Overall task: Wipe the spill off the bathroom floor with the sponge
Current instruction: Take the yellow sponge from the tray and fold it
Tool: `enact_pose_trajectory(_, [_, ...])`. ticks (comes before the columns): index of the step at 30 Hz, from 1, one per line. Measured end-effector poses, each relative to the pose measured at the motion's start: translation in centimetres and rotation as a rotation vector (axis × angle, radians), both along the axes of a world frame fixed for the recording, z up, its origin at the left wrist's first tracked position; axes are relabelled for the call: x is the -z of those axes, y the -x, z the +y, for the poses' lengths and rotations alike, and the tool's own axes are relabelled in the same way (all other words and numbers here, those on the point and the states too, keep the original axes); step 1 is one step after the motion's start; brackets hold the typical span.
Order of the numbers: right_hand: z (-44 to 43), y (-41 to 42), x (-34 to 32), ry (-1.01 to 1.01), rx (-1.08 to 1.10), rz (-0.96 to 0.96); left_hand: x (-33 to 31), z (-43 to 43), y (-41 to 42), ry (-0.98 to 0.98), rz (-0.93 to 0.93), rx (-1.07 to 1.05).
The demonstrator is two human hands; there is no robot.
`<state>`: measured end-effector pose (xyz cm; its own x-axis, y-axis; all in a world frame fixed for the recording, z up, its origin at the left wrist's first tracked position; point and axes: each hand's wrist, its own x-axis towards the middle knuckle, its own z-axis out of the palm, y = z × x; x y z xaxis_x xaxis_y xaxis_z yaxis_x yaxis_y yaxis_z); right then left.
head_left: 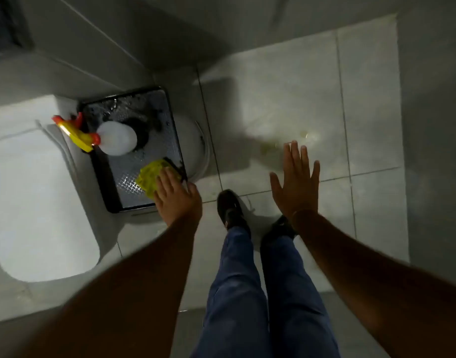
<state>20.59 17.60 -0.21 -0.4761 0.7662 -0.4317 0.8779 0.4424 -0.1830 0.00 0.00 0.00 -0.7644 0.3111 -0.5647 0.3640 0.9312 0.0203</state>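
Note:
A yellow sponge (150, 175) with a dark scouring side lies at the near right corner of a black tray (98, 174). My left hand (177, 200) rests on the sponge, fingers curled over its near edge. My right hand (296, 178) hovers flat with spread fingers, holding nothing, above the pale floor tiles. A small yellowish spill (269, 146) marks the floor just beyond and left of that hand's fingertips, with a shiny spot (308, 135) farther right.
A white spray bottle (117, 138) with a yellow and red trigger lies on the tray, which sits on a white bucket (198, 148). A white toilet (38, 202) fills the left. My dark shoes (230, 210) stand on the tiles. Grey walls enclose the back and right.

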Motion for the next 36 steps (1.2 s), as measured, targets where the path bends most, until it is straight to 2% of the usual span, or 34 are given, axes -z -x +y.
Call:
enact_pose_trajectory(4, [-0.2, -1.1, 2.9, 0.035, -0.042, -0.041, 3.0, -1.8, 1.7, 0.070, -0.020, -0.098])
enact_pose_trajectory(11, [0.0, -1.9, 4.7, 0.099, 0.004, -0.028, 4.7, -5.3, 3.1, -0.029, 0.143, 0.073])
enact_pose_trajectory(15, [0.0, -1.5, 5.0, 0.121, 0.039, 0.021, 4.7, -5.6, 5.9, -0.097, 0.157, 0.195])
enact_pose_trajectory(17, [-0.1, -1.2, 5.1, 0.139, 0.075, 0.057, 4.3, -5.6, 7.0, -0.105, 0.157, 0.185])
enact_pose_trajectory(20, [0.1, -0.1, 4.8, 0.295, 0.105, 0.165, 2.9, -4.0, 8.0, -0.178, 0.292, 0.063])
enact_pose_trajectory(24, [-0.3, 2.1, 3.5, 0.688, 0.081, 0.365, -0.1, -0.5, 7.7, -0.449, 0.417, 0.075])
enact_pose_trajectory(26, [-0.1, 3.5, 2.4, 0.901, 0.176, 0.466, -1.4, 1.4, 5.7, -0.609, 0.285, 0.157])
enact_pose_trajectory(28, [0.4, 4.6, 1.6, 1.080, 0.255, 0.553, -1.9, 3.6, 3.2, -0.706, -0.045, 0.178])
enact_pose_trajectory(31, [1.5, 4.2, 1.4, 1.234, 0.296, 0.633, -0.8, 7.5, -0.9, -0.643, -0.541, 0.054])
enact_pose_trajectory(33, [2.3, 2.9, 2.0, 1.199, 0.357, 0.646, 0.7, 9.4, -3.2, -0.599, -0.708, -0.054])
enact_pose_trajectory(36, [3.7, 0.2, 3.6, 1.020, 0.386, 0.609, 3.3, 10.7, -5.7, -0.542, -0.780, -0.071])
